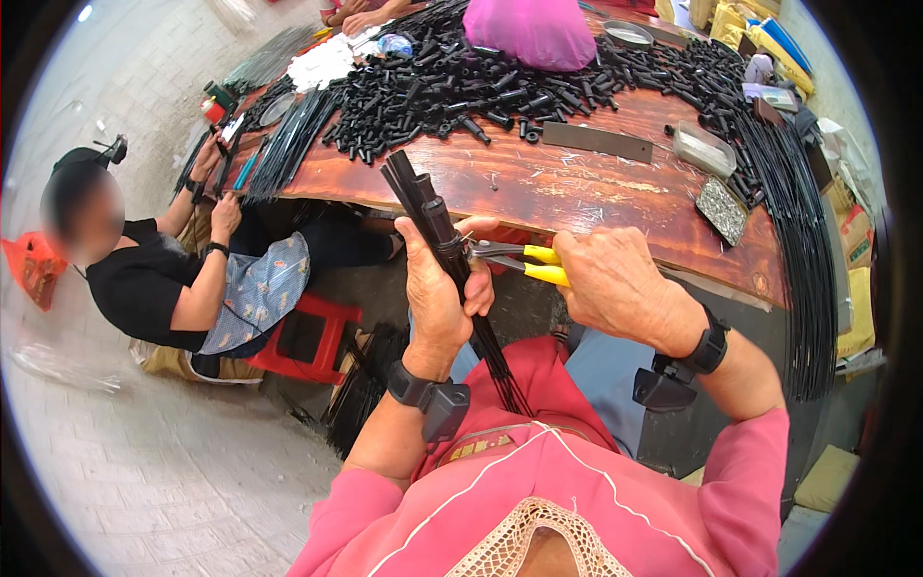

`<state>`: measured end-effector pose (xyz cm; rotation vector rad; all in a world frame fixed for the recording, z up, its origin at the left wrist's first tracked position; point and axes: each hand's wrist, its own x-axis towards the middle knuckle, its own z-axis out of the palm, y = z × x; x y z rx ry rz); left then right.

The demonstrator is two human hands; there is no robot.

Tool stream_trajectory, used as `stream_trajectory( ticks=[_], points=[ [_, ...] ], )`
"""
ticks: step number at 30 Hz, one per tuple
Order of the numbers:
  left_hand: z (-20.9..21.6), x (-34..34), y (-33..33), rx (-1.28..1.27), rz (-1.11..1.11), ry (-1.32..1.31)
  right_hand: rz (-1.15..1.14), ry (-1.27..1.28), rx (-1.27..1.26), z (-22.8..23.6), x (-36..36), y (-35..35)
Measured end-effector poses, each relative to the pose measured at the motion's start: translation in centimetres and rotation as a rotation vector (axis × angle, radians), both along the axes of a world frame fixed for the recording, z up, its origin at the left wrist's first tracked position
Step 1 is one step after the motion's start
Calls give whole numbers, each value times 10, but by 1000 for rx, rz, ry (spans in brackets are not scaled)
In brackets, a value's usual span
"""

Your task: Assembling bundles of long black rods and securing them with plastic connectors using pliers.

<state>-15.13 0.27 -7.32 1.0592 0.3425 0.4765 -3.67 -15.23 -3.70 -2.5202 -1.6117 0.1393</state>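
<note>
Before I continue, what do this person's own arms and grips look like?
The left grip and right grip are ungloved. Each wrist wears a black strap with a dark, boxy module. The left sleeve and right sleeve are pink, leaving the forearms bare.

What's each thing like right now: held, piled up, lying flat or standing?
Black rod bundle, held slanting
Yellow-handled pliers, held
Left hand, around the bundle
Right hand, closed on the pliers
Black tubes, piled loosely
Brown strip, lying flat
Red stool, standing
Pink bag, bulging
</note>
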Motion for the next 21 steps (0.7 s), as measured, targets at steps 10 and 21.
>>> stream_trajectory(
  ticks=[10, 21],
  points=[
    [-4, -4, 12, -24, 32, -21, -23, -62, 347, -21, -12, 16],
    [-21, -2, 45, -129, 49, -14, -65, -218, 388, -26, -20, 56]
  ],
)
